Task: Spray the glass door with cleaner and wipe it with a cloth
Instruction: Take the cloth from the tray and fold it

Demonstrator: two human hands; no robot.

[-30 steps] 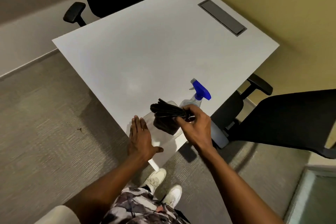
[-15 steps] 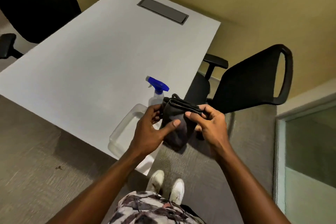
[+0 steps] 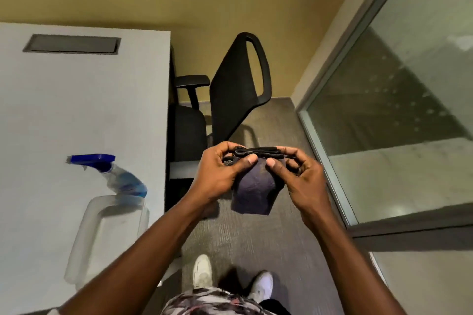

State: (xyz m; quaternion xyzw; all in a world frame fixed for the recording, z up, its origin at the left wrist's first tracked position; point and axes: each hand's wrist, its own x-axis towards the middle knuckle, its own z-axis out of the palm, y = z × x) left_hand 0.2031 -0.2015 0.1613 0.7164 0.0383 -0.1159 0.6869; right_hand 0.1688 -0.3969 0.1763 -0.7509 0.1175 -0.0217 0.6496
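You have lifted the dark cloth point(image 3: 252, 186) off the bench point(image 3: 51, 110) and turned toward the glass door point(image 3: 399, 115), left hand point(image 3: 217, 174) and right hand point(image 3: 298, 176) both pinching its folded top edge, while the spray bottle point(image 3: 112, 202) stays behind on the bench, so spraying is not yet begun.

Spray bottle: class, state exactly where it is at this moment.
In the head view, the spray bottle lies on its side on the white desk, near the desk's right edge, left of both hands, which hold the dark cloth.
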